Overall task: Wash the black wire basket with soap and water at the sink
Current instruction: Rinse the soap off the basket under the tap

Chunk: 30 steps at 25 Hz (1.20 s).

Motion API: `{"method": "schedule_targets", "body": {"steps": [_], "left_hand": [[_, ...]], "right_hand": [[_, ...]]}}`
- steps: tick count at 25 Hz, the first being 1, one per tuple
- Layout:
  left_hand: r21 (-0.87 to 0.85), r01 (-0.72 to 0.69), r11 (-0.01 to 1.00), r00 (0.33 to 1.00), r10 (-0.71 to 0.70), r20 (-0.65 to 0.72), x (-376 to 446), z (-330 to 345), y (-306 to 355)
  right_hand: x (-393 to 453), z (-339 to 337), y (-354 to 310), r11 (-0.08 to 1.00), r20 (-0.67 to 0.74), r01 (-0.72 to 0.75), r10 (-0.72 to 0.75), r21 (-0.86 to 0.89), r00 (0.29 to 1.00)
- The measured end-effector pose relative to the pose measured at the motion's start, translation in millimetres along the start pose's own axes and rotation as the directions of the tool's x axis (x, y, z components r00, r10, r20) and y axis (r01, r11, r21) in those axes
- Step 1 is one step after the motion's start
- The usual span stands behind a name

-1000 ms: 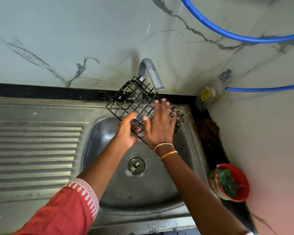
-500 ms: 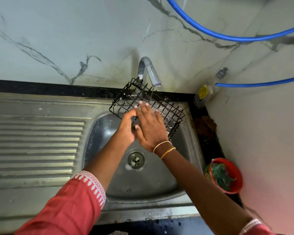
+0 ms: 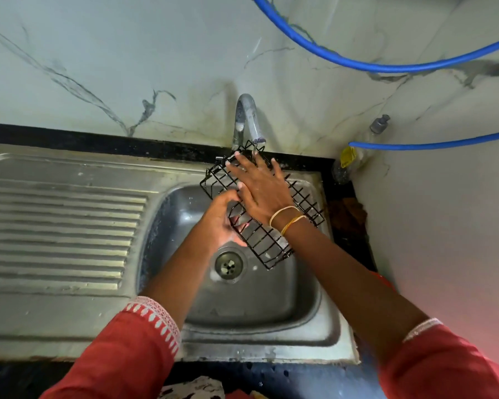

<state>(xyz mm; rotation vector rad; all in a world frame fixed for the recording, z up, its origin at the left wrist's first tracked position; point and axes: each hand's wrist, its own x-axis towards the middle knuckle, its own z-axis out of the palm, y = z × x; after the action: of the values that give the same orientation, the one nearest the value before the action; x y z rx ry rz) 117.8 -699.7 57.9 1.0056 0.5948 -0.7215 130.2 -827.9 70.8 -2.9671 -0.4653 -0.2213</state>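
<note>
Presently the black wire basket [image 3: 274,243] is gripped along its near edge by the left hand [image 3: 224,223], tilted over the sink [image 3: 167,203] under the tap [image 3: 247,119]. Flat, uncurled, the right hand [image 3: 261,187] is rubbed across it; every wire should be covered.

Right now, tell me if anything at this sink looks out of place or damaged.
Nothing looks damaged. The black wire basket is tilted over the sink under the tap, left hand gripping its edge, right hand flat on the wires. Only the wall behind the tap looks stained.
</note>
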Motion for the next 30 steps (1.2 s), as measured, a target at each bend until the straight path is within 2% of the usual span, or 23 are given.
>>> {"method": "schedule_targets", "body": {"steps": [1, 4, 5, 6, 8, 9, 12, 13, 14, 16, 17, 19, 22, 24, 26, 28, 29, 30], "left_hand": [[0.005, -0.010, 1.000, 1.000, 0.010, -0.015, 1, -1, -1], [0.043, -0.021, 0.999, 0.999, 0.023, -0.043, 10, -6, 7], [0.080, -0.017, 0.997, 0.997, 0.022, -0.072, 13, -5, 9], [0.112, -0.019, 0.994, 0.995, 0.030, -0.091, 17, -4, 9], [0.137, -0.047, 0.989, 0.994, 0.060, -0.093, 20, 1, 9], [0.124, -0.070, 0.990, 0.993, 0.081, -0.082, 18, 3, 9], [0.015, -0.131, 0.991, 0.983, 0.132, -0.130, 24, 1, 5], [-0.033, -0.132, 0.991, 0.979, 0.125, -0.164, 22, 1, 4], [-0.077, -0.141, 0.987, 0.973, 0.124, -0.192, 21, 0, 4], [-0.175, -0.181, 0.968, 0.966, 0.141, -0.216, 19, 3, 4], [-0.231, -0.194, 0.953, 0.967, 0.147, -0.206, 19, 5, 4], [-0.341, -0.181, 0.922, 0.980, 0.141, -0.137, 17, 12, -1], [-0.440, -0.180, 0.880, 0.979, 0.204, 0.006, 10, 20, -7], [-0.491, -0.188, 0.850, 0.980, 0.195, -0.037, 11, 17, -9], [-0.536, -0.224, 0.814, 0.974, 0.189, -0.120, 12, 9, -9], [-0.555, -0.249, 0.793, 0.968, 0.186, -0.168, 11, 5, -9], [-0.559, -0.222, 0.799, 0.975, 0.175, -0.137, 8, 6, -12], [-0.553, -0.187, 0.812, 0.982, 0.169, -0.084, 3, 10, -15]], "right_hand": [[1, 1, -5, 1.000, 0.010, 0.011, -0.011, -0.005, 1.000], [4, 3, 4, 0.977, 0.024, 0.210, -0.209, -0.043, 0.978], [9, 4, 15, 0.983, 0.010, 0.180, -0.180, -0.032, 0.984], [14, 5, 24, 0.998, -0.019, 0.059, -0.059, 0.004, 0.998], [17, 10, 23, 0.974, -0.096, -0.209, 0.218, 0.089, 0.971], [12, 15, 13, 0.971, -0.111, -0.219, 0.229, 0.101, 0.967], [-7, 27, 17, 0.998, -0.049, 0.061, -0.063, -0.036, 0.997], [-15, 30, 29, 0.999, -0.042, 0.024, -0.026, -0.043, 0.999], [-23, 34, 38, 0.995, -0.058, -0.103, 0.103, -0.012, 0.993], [-41, 44, 36, 0.920, -0.086, -0.377, 0.386, 0.108, 0.918], [-48, 46, 23, 0.899, -0.084, -0.419, 0.431, 0.129, 0.898], [-50, 45, -8, 0.943, -0.078, -0.313, 0.323, 0.114, 0.943], [-26, 33, -21, 0.993, -0.095, -0.029, 0.040, 0.118, 0.995], [-18, 34, -6, 0.997, -0.103, 0.029, -0.022, 0.065, 0.994], [-23, 41, 19, 0.987, -0.107, -0.153, 0.158, 0.059, 0.982], [-27, 44, 22, 0.919, -0.103, -0.381, 0.391, 0.103, 0.915], [-25, 43, 11, 0.897, -0.092, -0.420, 0.433, 0.138, 0.896], [-23, 40, -5, 0.905, -0.076, -0.392, 0.408, 0.165, 0.910]]}}
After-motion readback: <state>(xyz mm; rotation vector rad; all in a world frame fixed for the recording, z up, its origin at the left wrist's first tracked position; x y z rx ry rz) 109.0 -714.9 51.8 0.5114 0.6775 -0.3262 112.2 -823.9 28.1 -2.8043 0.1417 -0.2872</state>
